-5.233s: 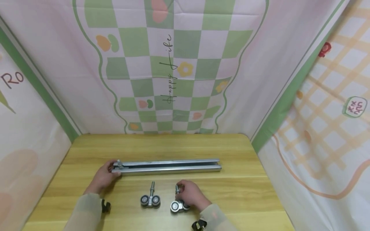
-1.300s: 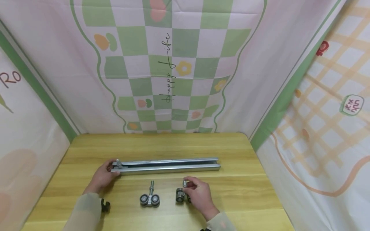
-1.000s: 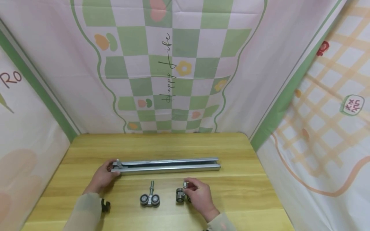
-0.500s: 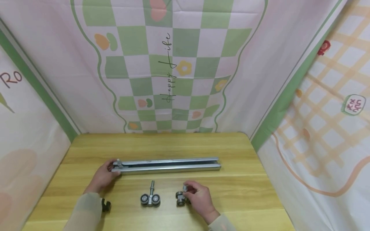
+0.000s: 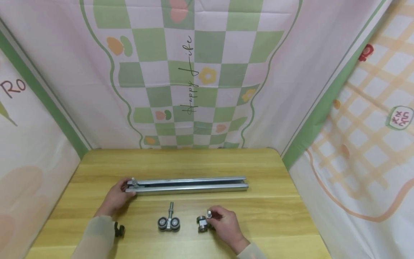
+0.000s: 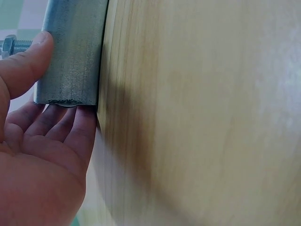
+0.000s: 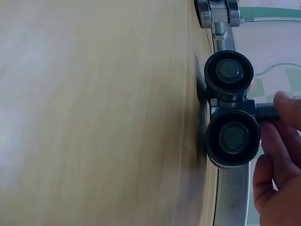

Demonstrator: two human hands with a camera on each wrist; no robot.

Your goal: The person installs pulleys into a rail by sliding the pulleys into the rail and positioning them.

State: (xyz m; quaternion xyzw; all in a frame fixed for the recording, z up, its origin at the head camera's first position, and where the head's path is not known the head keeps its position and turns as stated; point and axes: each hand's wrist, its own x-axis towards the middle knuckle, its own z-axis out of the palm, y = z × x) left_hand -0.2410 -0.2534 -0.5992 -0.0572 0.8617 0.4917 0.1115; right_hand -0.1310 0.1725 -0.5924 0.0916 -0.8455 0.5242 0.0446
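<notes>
A channel-shaped metal rail (image 5: 191, 189) lies across the table. My left hand (image 5: 115, 197) holds its left end; in the left wrist view the thumb lies on the rail's side (image 6: 75, 56) and the fingers are at its end. A bolt with a nut (image 6: 9, 46) sticks up from the rail there; what it joins inside is mostly hidden. My right hand (image 5: 228, 226) pinches the threaded bolt of a roller trolley (image 7: 231, 134), bolt upward, wheels at the tabletop. Part of this trolley is behind the hand in the head view. A second roller trolley (image 5: 169, 223) lies flat, left of it.
The wooden table (image 5: 275, 208) has rounded far corners. Printed cloth (image 5: 210, 100) hangs behind it and along both sides. Bare tabletop lies between the rail and the far edge.
My right hand has turned its trolley from lying flat to bolt-up, swung the wheels round, and shifted slightly right. The left hand stays at the rail's end; the second trolley has not moved.
</notes>
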